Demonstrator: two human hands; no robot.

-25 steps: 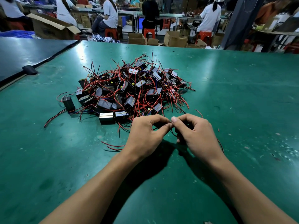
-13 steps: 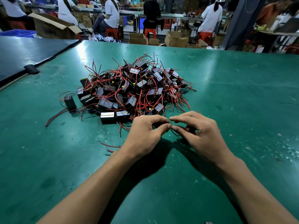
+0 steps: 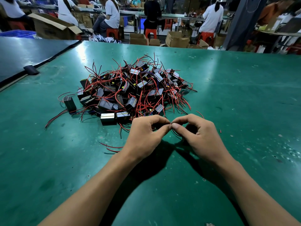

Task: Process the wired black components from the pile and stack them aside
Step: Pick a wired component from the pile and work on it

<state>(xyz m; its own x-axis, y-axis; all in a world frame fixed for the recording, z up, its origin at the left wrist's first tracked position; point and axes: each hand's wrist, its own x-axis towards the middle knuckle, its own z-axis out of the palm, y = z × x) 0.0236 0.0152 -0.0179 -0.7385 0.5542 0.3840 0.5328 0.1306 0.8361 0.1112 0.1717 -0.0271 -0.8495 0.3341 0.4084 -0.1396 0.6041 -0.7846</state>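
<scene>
While the pile of wired black components [image 3: 130,92] sits mid-way across the green table [image 3: 244,103], a thin dark wire [image 3: 175,133] is pinched just at its near edge.
Left hand [image 3: 146,136] and right hand [image 3: 202,141] curl their fingers, thumb and forefinger tips meeting on the wire; something dark lies under the right hand's curl, unclear what. Loose red strands [image 3: 112,146] lie left of the left wrist.

Left hand [image 3: 143,136] and right hand [image 3: 202,139] pinch, fingertips meeting.
</scene>
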